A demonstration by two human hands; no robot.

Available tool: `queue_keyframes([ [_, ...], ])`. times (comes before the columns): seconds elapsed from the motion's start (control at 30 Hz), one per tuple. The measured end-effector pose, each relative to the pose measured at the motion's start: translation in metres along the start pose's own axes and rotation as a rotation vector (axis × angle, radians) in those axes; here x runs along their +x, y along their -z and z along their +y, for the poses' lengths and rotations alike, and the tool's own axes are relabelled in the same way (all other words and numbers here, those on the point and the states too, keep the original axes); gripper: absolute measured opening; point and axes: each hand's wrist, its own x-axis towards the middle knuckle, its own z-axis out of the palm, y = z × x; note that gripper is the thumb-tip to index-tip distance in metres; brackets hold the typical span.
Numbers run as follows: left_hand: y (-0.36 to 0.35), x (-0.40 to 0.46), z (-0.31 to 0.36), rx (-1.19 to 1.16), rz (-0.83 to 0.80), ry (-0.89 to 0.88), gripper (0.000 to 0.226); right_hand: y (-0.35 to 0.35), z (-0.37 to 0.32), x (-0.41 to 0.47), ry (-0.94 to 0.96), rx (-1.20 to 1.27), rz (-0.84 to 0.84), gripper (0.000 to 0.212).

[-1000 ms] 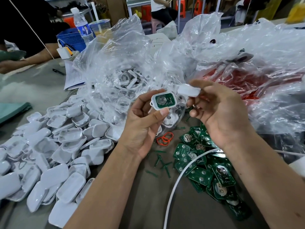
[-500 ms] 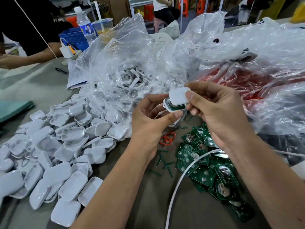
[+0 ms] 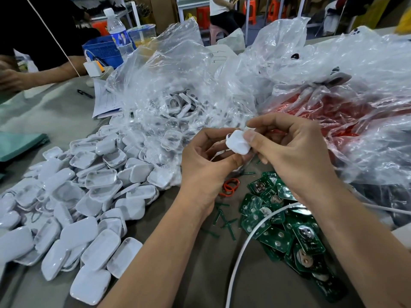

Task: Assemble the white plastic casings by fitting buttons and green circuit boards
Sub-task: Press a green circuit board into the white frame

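Observation:
A small white casing point(image 3: 237, 142) is held between both hands above the table's middle. My left hand point(image 3: 206, 165) grips it from below, thumb against its lower edge. My right hand point(image 3: 291, 147) pinches its top, thumb pressed on the white cover. The green board inside it is hidden by the cover. A heap of loose white casing halves point(image 3: 89, 196) lies to the left. Green circuit boards point(image 3: 282, 225) are piled under my right forearm.
Clear plastic bags point(image 3: 178, 90) of white parts and a bag over something red point(image 3: 333, 112) fill the back. Red rubber bands point(image 3: 230, 186) and green offcuts point(image 3: 224, 221) lie near the boards. A white cable point(image 3: 246, 243) crosses the front. Another person's arm point(image 3: 44, 72), a bottle point(image 3: 119, 34) and a blue basket point(image 3: 101, 52) are at far left.
One second ago the casing lay open with its green board showing and my right hand held the white cover apart. The cover now sits over the casing, both hands closed around it.

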Motion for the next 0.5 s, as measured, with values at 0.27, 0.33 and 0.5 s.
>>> queue_keyframes([
  [0.27, 0.0027, 0.0030, -0.0020, 0.077, 0.019, -0.013, 0.036, -0.0021, 0.0007, -0.0025, 0.132, -0.216, -0.046, 0.029],
  [0.33, 0.0022, 0.0028, -0.0021, 0.073, 0.017, -0.017, 0.036, -0.0025, 0.0003, -0.0029, 0.142, -0.188, -0.038, 0.031],
  [0.5, 0.0025, 0.0037, -0.0010, 0.042, 0.009, -0.020, 0.038, -0.0005, -0.0008, -0.0019, 0.162, -0.070, -0.072, 0.026],
])
